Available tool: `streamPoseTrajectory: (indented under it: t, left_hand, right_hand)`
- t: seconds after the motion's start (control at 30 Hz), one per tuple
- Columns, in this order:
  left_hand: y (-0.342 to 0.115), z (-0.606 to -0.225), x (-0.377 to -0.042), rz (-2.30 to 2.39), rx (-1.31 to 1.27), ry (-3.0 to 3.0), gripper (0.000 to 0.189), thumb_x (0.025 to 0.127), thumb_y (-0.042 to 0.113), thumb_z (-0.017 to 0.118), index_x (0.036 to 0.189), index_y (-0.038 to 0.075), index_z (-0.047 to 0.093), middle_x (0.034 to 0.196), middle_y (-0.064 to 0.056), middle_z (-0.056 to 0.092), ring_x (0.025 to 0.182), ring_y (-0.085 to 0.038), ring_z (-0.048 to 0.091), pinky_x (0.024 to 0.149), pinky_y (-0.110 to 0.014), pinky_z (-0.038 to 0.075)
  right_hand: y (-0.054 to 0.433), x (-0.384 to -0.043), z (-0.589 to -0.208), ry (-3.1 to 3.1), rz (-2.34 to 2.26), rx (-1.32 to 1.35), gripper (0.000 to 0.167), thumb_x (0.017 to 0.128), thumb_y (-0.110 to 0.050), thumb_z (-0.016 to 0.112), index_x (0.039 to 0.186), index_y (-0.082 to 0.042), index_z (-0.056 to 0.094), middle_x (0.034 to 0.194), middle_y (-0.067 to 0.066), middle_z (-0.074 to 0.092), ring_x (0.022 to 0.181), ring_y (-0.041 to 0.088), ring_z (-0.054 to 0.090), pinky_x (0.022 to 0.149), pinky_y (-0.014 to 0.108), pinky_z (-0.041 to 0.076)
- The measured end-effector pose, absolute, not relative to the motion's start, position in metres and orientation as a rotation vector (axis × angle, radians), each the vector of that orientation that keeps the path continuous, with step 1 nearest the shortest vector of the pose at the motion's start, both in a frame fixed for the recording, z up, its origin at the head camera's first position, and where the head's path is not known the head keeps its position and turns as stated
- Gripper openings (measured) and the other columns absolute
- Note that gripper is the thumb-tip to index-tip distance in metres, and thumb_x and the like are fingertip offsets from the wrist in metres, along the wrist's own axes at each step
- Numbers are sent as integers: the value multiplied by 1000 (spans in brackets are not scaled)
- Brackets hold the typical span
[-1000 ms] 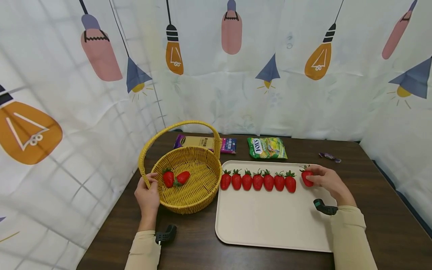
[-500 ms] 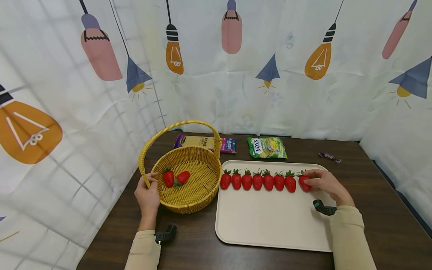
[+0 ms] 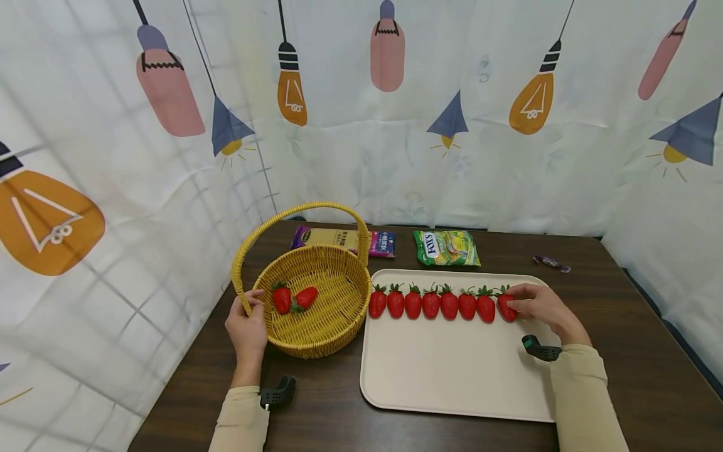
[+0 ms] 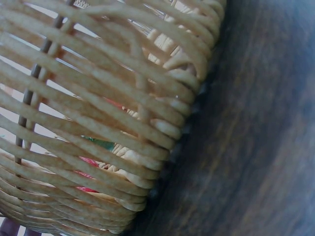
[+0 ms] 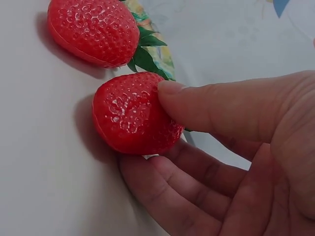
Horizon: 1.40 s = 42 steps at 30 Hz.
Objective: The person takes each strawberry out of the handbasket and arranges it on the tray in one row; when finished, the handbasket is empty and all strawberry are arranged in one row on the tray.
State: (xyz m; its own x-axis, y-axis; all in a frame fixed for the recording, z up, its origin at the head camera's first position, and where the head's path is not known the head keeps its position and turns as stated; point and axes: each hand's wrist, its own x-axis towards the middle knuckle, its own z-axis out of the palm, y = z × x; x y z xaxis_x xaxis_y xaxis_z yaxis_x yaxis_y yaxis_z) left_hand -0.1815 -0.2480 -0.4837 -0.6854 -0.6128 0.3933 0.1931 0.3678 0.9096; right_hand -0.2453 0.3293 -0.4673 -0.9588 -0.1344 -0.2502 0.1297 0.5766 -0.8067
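Note:
My right hand (image 3: 541, 307) pinches a red strawberry (image 5: 130, 115) with a green leafy top, at the right end of a row of several strawberries (image 3: 431, 304). The row runs along the far side of a cream tray (image 3: 452, 376), leaves pointing away from me. In the right wrist view, thumb and fingers lie on either side of the held strawberry, close over the tray, with a neighbouring strawberry (image 5: 93, 32) just beyond. My left hand (image 3: 247, 323) grips the handle of a yellow woven basket (image 3: 316, 348) at its left side. Two strawberries (image 3: 294, 297) lie inside the basket.
Behind the basket lies a purple and beige snack packet (image 3: 333, 237). A green candy bag (image 3: 447, 248) lies behind the tray, and a small purple wrapped candy (image 3: 551, 263) at the back right. Patterned curtains (image 3: 361, 163) surround the dark wooden table (image 3: 316, 414).
My right hand has moved left with the strawberry, bringing it from a gap at the right up beside the row's last one. The left hand and the basket have stayed still.

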Motion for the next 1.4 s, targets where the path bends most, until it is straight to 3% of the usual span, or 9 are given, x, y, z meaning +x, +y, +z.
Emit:
streamPoseTrajectory:
  t: [0.23, 0.4, 0.6, 0.8, 1.03, 1.4]
  left_hand:
    - [-248, -484, -181, -1394, 368, -1894, 8, 91, -2, 53, 90, -5, 60, 109, -9, 71, 84, -10, 53, 62, -20, 35]
    - [-249, -485, -182, -1400, 376, -1892, 7, 91, -3, 53, 91, -4, 60, 109, -9, 71, 88, -11, 55, 65, -20, 36]
    - [-245, -478, -178, -1412, 384, -1895, 9, 91, -4, 51, 92, -8, 59, 111, -15, 69, 87, -15, 53, 63, -20, 35]
    - [-234, -457, -167, -1427, 372, -1898, 8, 90, -7, 50, 90, -9, 58, 112, -25, 66, 94, -17, 56, 69, -17, 37]
    - [-230, -451, -164, -1455, 373, -1884, 9, 89, -8, 49, 90, -11, 58, 112, -25, 66, 105, -35, 56, 73, -18, 38]
    - [-230, -450, -163, -1462, 355, -1870, 10, 88, -9, 49, 91, -15, 57, 111, -26, 66, 105, -37, 57, 71, -16, 39]
  right_hand:
    - [327, -246, -467, 2517, -1330, -19, 47, 92, -26, 67, 126, 5, 54, 117, 18, 59, 91, 23, 60, 77, 33, 52]
    - [326, -246, -465, 2498, -1353, -37, 45, 93, -24, 65, 125, 6, 55, 113, 15, 61, 91, 21, 61, 77, 33, 52]
    - [328, -246, -463, 2485, -1366, -35, 48, 96, -30, 61, 126, 6, 54, 109, 11, 64, 91, 20, 64, 80, 33, 53]
    - [333, -241, -459, 2519, -1380, 46, 55, 98, -38, 55, 130, 6, 51, 118, 19, 63, 97, 24, 67, 84, 37, 53]
    - [330, -240, -454, 2540, -1492, 74, 60, 99, -42, 51, 136, 5, 46, 131, 28, 54, 102, 30, 61, 83, 31, 54]
    - [301, -238, -434, 2640, -1623, 24, 56, 99, -41, 51, 133, 4, 49, 118, 19, 58, 95, 28, 54, 78, 27, 54]
